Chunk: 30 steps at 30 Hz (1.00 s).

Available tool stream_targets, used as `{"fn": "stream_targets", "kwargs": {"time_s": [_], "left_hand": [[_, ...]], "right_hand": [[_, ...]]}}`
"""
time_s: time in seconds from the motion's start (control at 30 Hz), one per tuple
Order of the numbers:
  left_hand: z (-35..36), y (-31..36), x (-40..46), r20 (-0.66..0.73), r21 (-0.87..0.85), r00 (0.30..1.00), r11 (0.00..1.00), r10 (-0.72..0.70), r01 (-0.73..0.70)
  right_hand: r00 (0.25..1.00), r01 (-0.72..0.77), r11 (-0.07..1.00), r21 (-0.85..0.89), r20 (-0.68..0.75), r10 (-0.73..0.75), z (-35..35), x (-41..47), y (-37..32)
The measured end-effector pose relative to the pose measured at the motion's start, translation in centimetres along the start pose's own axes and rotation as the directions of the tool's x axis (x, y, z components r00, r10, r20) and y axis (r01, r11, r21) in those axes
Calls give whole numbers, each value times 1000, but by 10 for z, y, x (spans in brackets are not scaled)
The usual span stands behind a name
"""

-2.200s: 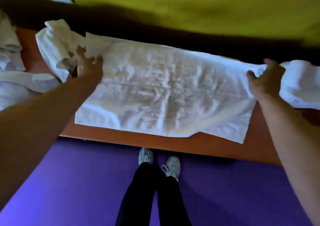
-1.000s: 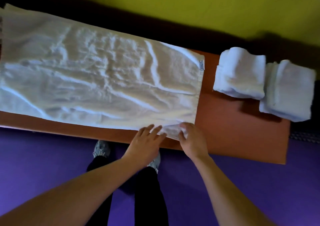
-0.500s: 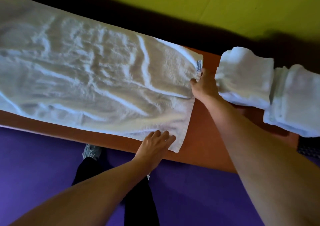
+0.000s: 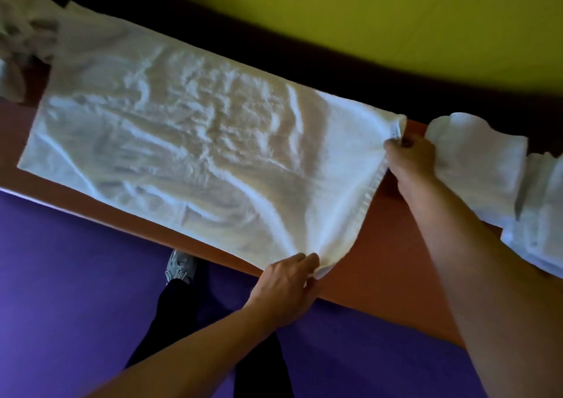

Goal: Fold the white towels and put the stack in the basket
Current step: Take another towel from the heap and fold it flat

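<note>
- Nearest, at the bottom edge: dark trouser legs (image 4: 195,321) and one grey lace-up shoe (image 4: 179,265) planted on a purple floor (image 4: 61,291).
- Just beyond, the near edge of an orange-brown worktop (image 4: 384,263), running aslant from lower right to upper left.
- At that near edge: left hand (image 4: 285,288), grip narrow, thumb and fingers pinching the near right corner of the spread white towel (image 4: 189,154) and bunching the cloth into a small peak.
- Spread across most of the worktop: the same towel, laid flat and heavily creased, its long side along the worktop, its near edge close to the worktop's edge.
- Farther right: right hand (image 4: 409,158), grip curled tight on the far right corner of the towel, forearm crossing a bare strip of worktop.
- Beside those fingers, a small sewn label (image 4: 395,130) on the towel's hem; print too blurred to read.
- Touching the back of the right hand: a folded white towel (image 4: 478,160), with a second folded white towel (image 4: 542,214) just beside it at the right border, partly cut off.
- Far left corner: a rumpled heap of white towels (image 4: 21,41), blurred, next to the spread towel's left end.
- Behind the worktop: a dark shadowed band (image 4: 304,44), then a yellow-green wall (image 4: 365,4).
</note>
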<state>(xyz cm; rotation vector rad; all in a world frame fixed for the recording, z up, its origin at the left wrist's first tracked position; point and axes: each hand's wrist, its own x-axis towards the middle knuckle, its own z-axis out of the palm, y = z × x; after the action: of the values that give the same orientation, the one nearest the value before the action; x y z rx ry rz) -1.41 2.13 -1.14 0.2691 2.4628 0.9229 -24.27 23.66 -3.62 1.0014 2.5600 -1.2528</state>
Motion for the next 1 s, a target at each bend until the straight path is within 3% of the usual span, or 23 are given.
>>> {"fn": "stream_targets", "kwargs": {"time_s": [0.13,0.2,0.3,0.4,0.53,0.73,1.0], "left_hand": [[-19,24,-10,23,-102,1000,995,-12,14],[-26,38,-15,62,-212,997,975,-55,67],[-41,49,-22,49,-363,989,920,-137,146],[-62,43,-31,-12,-460,980,871,-198,170],[-99,12,-51,-89,-542,952,816,-293,201],[-166,-60,-84,-159,-567,903,786,-399,248],[-245,-154,-112,-214,-589,873,771,-438,243]], "right_hand": [[993,22,1000,-15,-117,-23,-34,-6,-12],[988,-29,997,78,-147,40,-50,-11,-21],[988,-109,972,206,-81,128,-59,-21,-45],[996,-72,971,230,-29,81,-47,-34,-80],[998,54,968,243,15,-60,0,-60,-135],[979,102,952,288,141,-148,100,-104,-210],[954,192,948,253,179,-241,223,-156,-293]]}}
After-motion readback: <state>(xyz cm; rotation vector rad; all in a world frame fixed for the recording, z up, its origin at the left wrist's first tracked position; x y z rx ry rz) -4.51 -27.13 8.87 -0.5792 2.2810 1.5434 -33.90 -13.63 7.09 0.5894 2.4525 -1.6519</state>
